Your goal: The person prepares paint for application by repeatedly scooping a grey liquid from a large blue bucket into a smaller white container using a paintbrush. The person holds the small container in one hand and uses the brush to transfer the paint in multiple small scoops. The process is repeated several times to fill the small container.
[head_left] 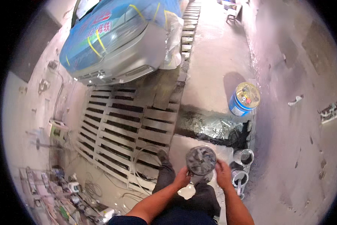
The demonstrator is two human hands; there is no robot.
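Filling the top of the frame, a car wrapped in blue masking sheet and yellow tape sits nose-first at the edge of a slatted floor grate, its bare silver bumper exposed. Beside the grate runs a stained concrete floor, with a blue bucket standing near a dark, wet patch. Cluttered tools and coiled cables line the wall on the person's left. Two small open tins rest on the floor just beside the person's right leg. At waist height, the person grips a round, paint-smeared can between both hands: the left hand clasps its lower left side, the right hand wraps its right side.
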